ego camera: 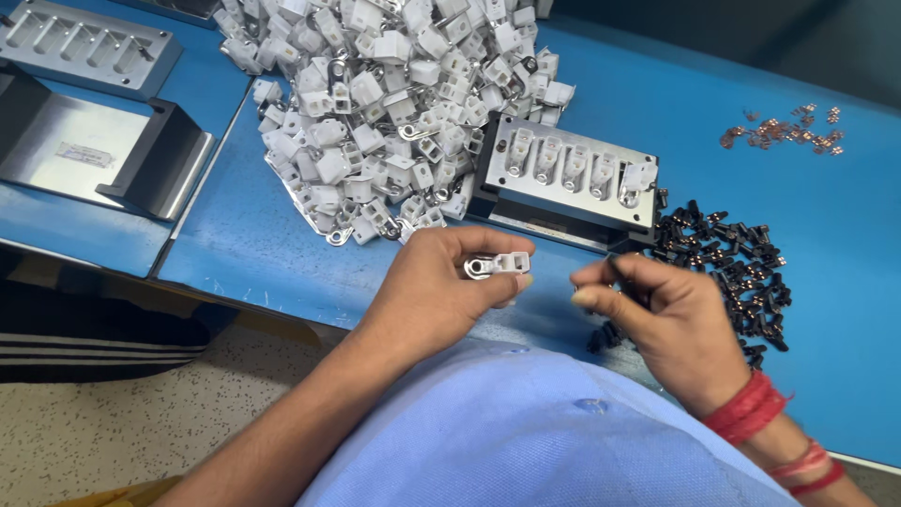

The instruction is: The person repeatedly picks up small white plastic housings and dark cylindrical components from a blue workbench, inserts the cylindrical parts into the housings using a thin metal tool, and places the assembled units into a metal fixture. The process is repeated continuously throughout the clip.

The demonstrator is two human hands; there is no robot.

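We see two hands over the front edge of a blue desk [826,244]. The left hand [441,282] is closed around a small white plastic piece [502,264] with a shiny metal ring at one end. The thumb and fingers pinch it, and it lies sideways, up in the air just above the desk edge. The right hand [662,319] is curled, with its thumb and first finger pressed together. Something tiny and dark seems to sit between them, but it is too small for us to tell what it is. The two hands are near each other but not touching.

Just behind the hands stands a gray metal block [568,178] with a row of slots on top. One white piece [638,178] sits in the slot at the right end. Behind and to the left of the block is a big heap of white pieces [394,103], many with metal rings. To the right of the block lies a pile of little black parts [741,263], right beside the right hand. Far back on the right is a small bunch of copper-colored bits [784,130]. At the far left are two more metal blocks [89,122]. We also see red threads [751,408] around the right wrist.
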